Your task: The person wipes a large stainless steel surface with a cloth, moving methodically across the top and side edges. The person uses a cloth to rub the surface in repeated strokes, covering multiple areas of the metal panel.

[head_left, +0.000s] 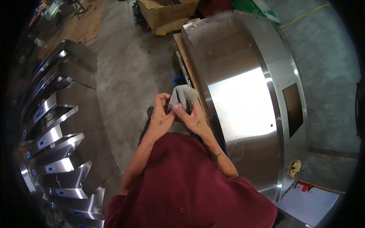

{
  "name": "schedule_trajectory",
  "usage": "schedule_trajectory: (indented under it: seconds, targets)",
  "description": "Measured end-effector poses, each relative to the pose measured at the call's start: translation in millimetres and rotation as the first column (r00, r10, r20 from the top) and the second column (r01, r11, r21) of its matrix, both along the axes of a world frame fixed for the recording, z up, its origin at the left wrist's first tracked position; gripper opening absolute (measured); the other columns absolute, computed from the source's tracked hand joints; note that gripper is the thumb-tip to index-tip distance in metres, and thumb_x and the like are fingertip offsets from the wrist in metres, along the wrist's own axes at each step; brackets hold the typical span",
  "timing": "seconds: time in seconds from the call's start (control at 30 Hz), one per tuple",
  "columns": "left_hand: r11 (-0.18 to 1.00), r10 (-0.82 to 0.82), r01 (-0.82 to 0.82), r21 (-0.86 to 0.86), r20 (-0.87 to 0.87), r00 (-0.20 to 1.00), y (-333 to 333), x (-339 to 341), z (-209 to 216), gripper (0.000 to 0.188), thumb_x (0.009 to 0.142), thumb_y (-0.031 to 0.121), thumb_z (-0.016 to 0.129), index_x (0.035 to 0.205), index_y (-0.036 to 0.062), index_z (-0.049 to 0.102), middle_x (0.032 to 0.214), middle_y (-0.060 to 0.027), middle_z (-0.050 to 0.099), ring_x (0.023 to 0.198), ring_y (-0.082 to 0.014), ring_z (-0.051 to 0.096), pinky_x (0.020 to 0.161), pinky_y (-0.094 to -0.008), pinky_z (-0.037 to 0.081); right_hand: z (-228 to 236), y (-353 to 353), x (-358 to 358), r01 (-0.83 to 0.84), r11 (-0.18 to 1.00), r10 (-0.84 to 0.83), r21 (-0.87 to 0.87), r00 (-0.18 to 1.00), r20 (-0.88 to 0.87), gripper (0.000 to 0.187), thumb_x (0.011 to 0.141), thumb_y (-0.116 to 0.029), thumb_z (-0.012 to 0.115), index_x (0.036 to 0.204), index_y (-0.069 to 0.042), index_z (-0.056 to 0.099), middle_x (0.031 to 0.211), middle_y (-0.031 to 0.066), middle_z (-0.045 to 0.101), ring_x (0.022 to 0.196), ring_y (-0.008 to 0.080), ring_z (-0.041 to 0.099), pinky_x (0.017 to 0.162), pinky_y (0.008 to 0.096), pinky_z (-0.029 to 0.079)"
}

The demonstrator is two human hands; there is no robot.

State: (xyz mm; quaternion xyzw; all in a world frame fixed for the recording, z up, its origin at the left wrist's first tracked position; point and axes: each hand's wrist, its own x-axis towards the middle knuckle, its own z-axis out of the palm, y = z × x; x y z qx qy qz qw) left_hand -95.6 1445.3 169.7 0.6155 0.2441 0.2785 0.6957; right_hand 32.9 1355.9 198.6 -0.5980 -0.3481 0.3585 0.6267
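Closed narrowly on a folded grey cloth [187, 95], both hands met near the centre of the frame. The left hand [159, 117] had its fingers curled at the cloth's left edge; the right hand [193, 117] held it from the right, its thumb pressed on the lower front and its other fingers mostly hidden behind. A dark fold ran down the middle of the cloth, and the thumbs lay close together beneath it; whether they touched, I could not tell. To the right of the hands stretched a large shiny metal body [247, 159] with a dark rectangular opening. A row of metal units [57, 133] filled the left side, a cardboard box [167, 17] stood at the top, and a yellowish rag [295, 168] lay at the lower right.
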Motion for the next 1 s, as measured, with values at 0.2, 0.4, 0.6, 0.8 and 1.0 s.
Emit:
schedule_trajectory:
  seconds: [0.2, 0.4, 0.6, 0.8, 1.0]
  targets:
    - [0.845, -0.39, 0.456, -0.278, 0.263, 0.882, 98, 39, -8, 0.053, 0.107, 0.0, 0.056, 0.158, 0.0021, 0.04, 0.138, -0.0139, 0.059, 0.128, -0.0176, 0.058, 0.112, -0.0347, 0.046, -18, 96, 39, 0.251, 0.964, -0.243, -0.083, 0.965, 0.096, 0.036, 0.105, -0.016, 0.071, 0.135, 0.0, 0.061, 0.122, 0.0053, 0.069, 0.108, 0.015, 0.065, 0.096, 0.0311, 0.054]
    - [0.868, -0.496, 0.483, -0.119, -0.131, 0.859, 188, 60, -43, 0.048, 0.111, 0.003, 0.049, 0.158, 0.0114, 0.045, 0.141, -0.0132, 0.059, 0.122, -0.0201, 0.064, 0.105, -0.0366, 0.052, -51, 166, 141, 0.459, 0.882, -0.263, -0.111, 0.673, 0.691, 0.025, 0.107, -0.013, 0.064, 0.128, 0.0, 0.065, 0.117, 0.0234, 0.066, 0.098, 0.0381, 0.07, 0.078, 0.0428, 0.057]
    - [0.979, -0.199, 0.195, -0.054, -0.426, 0.882, 247, 93, -107, 0.038, 0.11, 0.002, 0.047, 0.146, 0.0083, 0.056, 0.128, -0.0104, 0.064, 0.111, -0.0203, 0.066, 0.098, -0.0371, 0.054, -83, 236, 277, 0.464, 0.882, -0.073, -0.085, 0.312, 0.947, 0.022, 0.098, -0.01, 0.071, 0.117, 0.002, 0.07, 0.141, 0.0267, 0.054, 0.11, 0.0472, 0.065, 0.089, 0.0509, 0.056]
    - [0.969, -0.193, 0.239, 0.057, -0.427, 0.883, 276, 167, -96, 0.029, 0.111, 0.009, 0.055, 0.139, 0.0054, 0.06, 0.122, -0.0104, 0.068, 0.111, -0.0213, 0.066, 0.093, -0.037, 0.054, -114, 272, 339, 0.468, 0.813, 0.283, -0.347, 0.202, 0.937, 0.024, 0.086, -0.009, 0.077, 0.109, -0.003, 0.076, 0.145, 0.0167, 0.056, 0.125, 0.0394, 0.059, 0.1, 0.0507, 0.051]
    - [0.94, -0.051, 0.157, 0.303, -0.33, 0.943, 308, 277, -95, 0.033, 0.108, 0.014, 0.063, 0.139, 0.0023, 0.06, 0.129, -0.0164, 0.064, 0.113, -0.03, 0.067, 0.095, -0.0416, 0.054, -121, 282, 355, 0.42, 0.866, 0.198, -0.27, 0.208, 0.958, 0.025, 0.085, -0.011, 0.074, 0.11, -0.008, 0.078, 0.146, 0.0098, 0.056, 0.125, 0.0344, 0.056, 0.098, 0.0477, 0.047]
